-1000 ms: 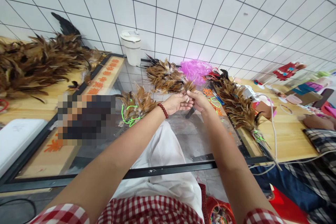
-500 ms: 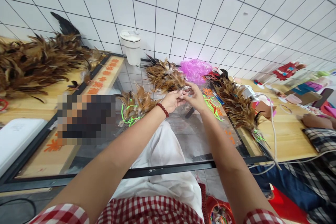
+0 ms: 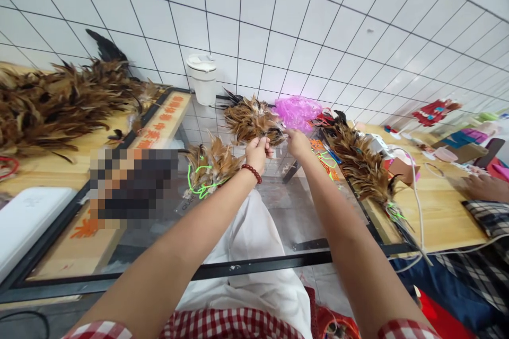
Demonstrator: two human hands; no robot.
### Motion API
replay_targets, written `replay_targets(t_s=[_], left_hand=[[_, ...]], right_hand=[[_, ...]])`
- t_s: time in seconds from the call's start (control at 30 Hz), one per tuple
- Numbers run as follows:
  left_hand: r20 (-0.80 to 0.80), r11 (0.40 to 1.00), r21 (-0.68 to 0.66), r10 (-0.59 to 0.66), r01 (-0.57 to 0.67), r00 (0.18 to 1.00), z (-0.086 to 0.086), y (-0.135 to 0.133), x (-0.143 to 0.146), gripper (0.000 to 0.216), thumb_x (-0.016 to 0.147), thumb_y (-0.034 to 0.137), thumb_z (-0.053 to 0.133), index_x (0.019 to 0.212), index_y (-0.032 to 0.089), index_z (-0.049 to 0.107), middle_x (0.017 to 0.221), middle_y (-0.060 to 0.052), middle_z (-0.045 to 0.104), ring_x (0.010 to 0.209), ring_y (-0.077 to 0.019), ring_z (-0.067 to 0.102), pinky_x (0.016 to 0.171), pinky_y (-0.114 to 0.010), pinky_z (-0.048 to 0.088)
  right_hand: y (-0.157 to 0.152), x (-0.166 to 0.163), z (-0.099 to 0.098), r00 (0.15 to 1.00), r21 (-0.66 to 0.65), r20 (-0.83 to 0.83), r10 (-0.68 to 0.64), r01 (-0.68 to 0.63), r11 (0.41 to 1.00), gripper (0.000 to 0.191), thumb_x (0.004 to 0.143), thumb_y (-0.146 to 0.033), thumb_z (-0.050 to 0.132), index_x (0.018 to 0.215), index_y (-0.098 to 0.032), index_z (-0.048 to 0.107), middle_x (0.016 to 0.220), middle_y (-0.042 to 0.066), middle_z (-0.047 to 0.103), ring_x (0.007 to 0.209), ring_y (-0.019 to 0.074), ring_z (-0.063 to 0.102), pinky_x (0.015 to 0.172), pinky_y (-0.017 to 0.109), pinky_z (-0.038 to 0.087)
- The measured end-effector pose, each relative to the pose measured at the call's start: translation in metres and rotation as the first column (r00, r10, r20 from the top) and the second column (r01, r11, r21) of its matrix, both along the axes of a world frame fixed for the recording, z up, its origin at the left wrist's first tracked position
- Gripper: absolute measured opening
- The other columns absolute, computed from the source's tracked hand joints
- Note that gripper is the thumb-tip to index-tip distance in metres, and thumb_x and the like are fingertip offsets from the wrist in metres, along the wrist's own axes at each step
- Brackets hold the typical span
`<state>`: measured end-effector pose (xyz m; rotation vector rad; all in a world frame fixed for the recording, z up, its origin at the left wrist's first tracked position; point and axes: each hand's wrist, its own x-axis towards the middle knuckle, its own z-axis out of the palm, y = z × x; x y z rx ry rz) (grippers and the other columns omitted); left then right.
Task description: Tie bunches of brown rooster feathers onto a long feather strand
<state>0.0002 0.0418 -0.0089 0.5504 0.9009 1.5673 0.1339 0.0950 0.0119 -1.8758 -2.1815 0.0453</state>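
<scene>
Over the glass tabletop (image 3: pixel 274 196), my left hand (image 3: pixel 257 152) is closed in a pinch, thumb against the curled fingers. What it holds, if anything, is too small to make out. It is at the near edge of a pile of brown feathers (image 3: pixel 250 119). My right hand (image 3: pixel 299 144) has its fingers curled together at the right end of that pile; whatever is between them is hidden. A crumpled pink plastic bag (image 3: pixel 298 110) lies just behind my right hand. Left of my left hand lies a smaller feather bunch (image 3: pixel 212 161) with bright green cord (image 3: pixel 194 186).
A white lidded cup (image 3: pixel 202 79) stands by the tiled wall. Large feathers (image 3: pixel 43 111) cover the left table. Another feather bundle (image 3: pixel 361 156) and a white cable (image 3: pixel 417 201) lie to the right. A co-worker's arm (image 3: pixel 485 188) rests at far right.
My hands were together, fingers touching; now they are apart. The left has closed into a pinch, and the right has reached to the feather pile's right end. The view has shifted slightly.
</scene>
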Motion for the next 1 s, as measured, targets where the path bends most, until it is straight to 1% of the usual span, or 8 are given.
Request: replay_targets(t_s=[0.07, 0.23, 0.37, 0.53, 0.63, 0.87, 0.93, 1.0], left_hand=[[0.003, 1.000, -0.002, -0.001, 0.001, 1.000, 0.000, 0.000, -0.001, 0.017, 0.089, 0.020, 0.050, 0.073, 0.014, 0.053, 0.053, 0.006, 0.044, 0.042, -0.0046, 0.046, 0.044, -0.017, 0.037], [-0.002, 1.000, -0.011, -0.003, 0.003, 1.000, 0.000, 0.001, -0.002, 0.018, 0.089, 0.019, 0.049, 0.073, 0.014, 0.053, 0.053, 0.006, 0.045, 0.043, -0.0044, 0.046, 0.044, -0.018, 0.037], [0.012, 1.000, -0.013, -0.010, 0.010, 1.000, 0.001, 0.001, -0.001, 0.017, 0.089, 0.020, 0.050, 0.073, 0.014, 0.053, 0.053, 0.007, 0.044, 0.042, -0.0039, 0.046, 0.045, -0.017, 0.037], [0.009, 1.000, -0.010, 0.000, 0.001, 1.000, 0.002, 0.000, -0.001, 0.018, 0.088, 0.023, 0.053, 0.072, 0.014, 0.053, 0.053, 0.007, 0.045, 0.043, -0.0040, 0.047, 0.046, -0.017, 0.037], [0.006, 1.000, -0.008, 0.004, -0.004, 1.000, 0.001, 0.001, -0.002, 0.017, 0.087, 0.022, 0.053, 0.073, 0.014, 0.054, 0.053, 0.007, 0.045, 0.044, -0.0041, 0.047, 0.047, -0.017, 0.037], [0.025, 1.000, 0.004, -0.014, 0.014, 1.000, 0.000, 0.001, -0.003, 0.013, 0.088, 0.017, 0.051, 0.078, 0.011, 0.057, 0.056, 0.005, 0.050, 0.047, -0.0046, 0.052, 0.051, -0.019, 0.043], [0.021, 1.000, -0.006, -0.014, 0.015, 1.000, 0.001, 0.001, -0.003, 0.015, 0.088, 0.016, 0.049, 0.077, 0.011, 0.056, 0.056, 0.005, 0.050, 0.048, -0.0046, 0.052, 0.051, -0.019, 0.043], [0.014, 1.000, -0.017, -0.014, 0.014, 1.000, 0.002, 0.001, -0.003, 0.015, 0.088, 0.016, 0.050, 0.076, 0.012, 0.056, 0.056, 0.005, 0.050, 0.048, -0.0045, 0.053, 0.052, -0.018, 0.044]], right_hand=[[0.005, -0.006, 0.003, 0.996, -0.030, 0.088, -0.013, 0.016, 0.999, 0.043, 0.086, -0.016, 0.045, 0.124, -0.027, 0.062, 0.116, 0.013, 0.064, 0.102, 0.0251, 0.063, 0.084, 0.033, 0.047], [-0.006, -0.003, 0.010, 0.980, -0.061, 0.196, 0.013, -0.001, 0.998, 0.026, 0.085, -0.022, 0.050, 0.096, -0.018, 0.073, 0.104, 0.014, 0.069, 0.095, 0.0252, 0.064, 0.079, 0.031, 0.046], [-0.023, 0.010, 0.005, 0.996, -0.150, -0.055, 0.065, -0.072, 0.986, 0.017, 0.078, -0.027, 0.060, 0.082, -0.017, 0.074, 0.077, 0.007, 0.071, 0.077, 0.0217, 0.065, 0.070, 0.029, 0.045], [-0.032, 0.024, -0.022, 0.895, 0.142, -0.446, 0.002, 0.068, 0.988, 0.024, 0.079, -0.027, 0.056, 0.095, -0.018, 0.072, 0.088, 0.007, 0.072, 0.078, 0.0197, 0.062, 0.074, 0.033, 0.047], [-0.034, 0.024, -0.030, 0.879, 0.215, -0.472, 0.069, 0.039, 0.976, 0.022, 0.079, -0.028, 0.056, 0.090, -0.018, 0.072, 0.086, 0.007, 0.070, 0.077, 0.0190, 0.060, 0.077, 0.033, 0.047], [-0.045, 0.008, -0.021, 0.937, 0.231, -0.258, 0.237, -0.179, 0.956, 0.016, 0.080, -0.026, 0.058, 0.085, -0.020, 0.072, 0.086, 0.008, 0.063, 0.083, 0.0211, 0.058, 0.078, 0.033, 0.044], [-0.044, 0.008, -0.021, 0.925, 0.214, -0.331, 0.184, -0.116, 0.970, 0.012, 0.078, -0.025, 0.058, 0.076, -0.019, 0.069, 0.078, 0.006, 0.062, 0.077, 0.0197, 0.056, 0.075, 0.032, 0.043], [-0.041, 0.010, -0.021, 0.829, 0.165, -0.547, 0.113, -0.026, 0.986, 0.013, 0.077, -0.029, 0.060, 0.070, -0.019, 0.064, 0.068, 0.002, 0.059, 0.066, 0.0158, 0.053, 0.067, 0.029, 0.042]])
